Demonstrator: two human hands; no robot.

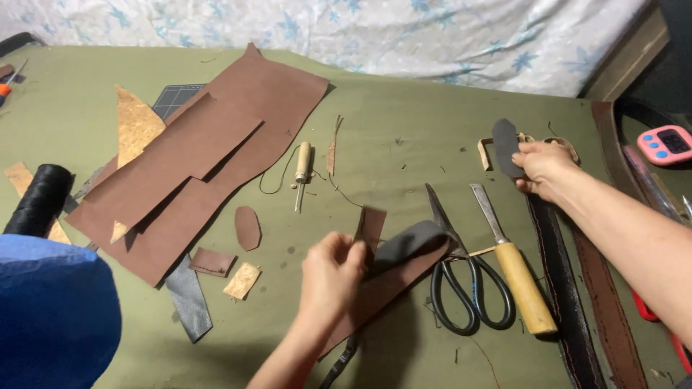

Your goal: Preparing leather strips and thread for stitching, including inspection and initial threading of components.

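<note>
Pinched between thumb and fingers of the left hand (pixel 330 277): a long brown leather strip (pixel 382 288) with a grey lining piece (pixel 411 243) curling up off its upper end. Clamped in the right hand (pixel 542 169): a small dark oval patch (pixel 505 148), held upright just above a tan buckle-like loop (pixel 489 153) on the green table (pixel 404 137).

Long axis of the strip running diagonally, from low near the body up and to the right, toward the scissors (pixel 461 281) and the wooden-handled chisel (pixel 515 266) lying just beside its far end. Oval patch well up and to the right of that end, beyond the two tools. Right hand clearly the nearer one to the patch and to the belts (pixel 577 288) along the right edge; left hand nearer the small brown oval cut-out (pixel 247 227) and the big leather sheets (pixel 209 158) at left. Awl (pixel 303 169) lying between, apart from both hands.
</note>
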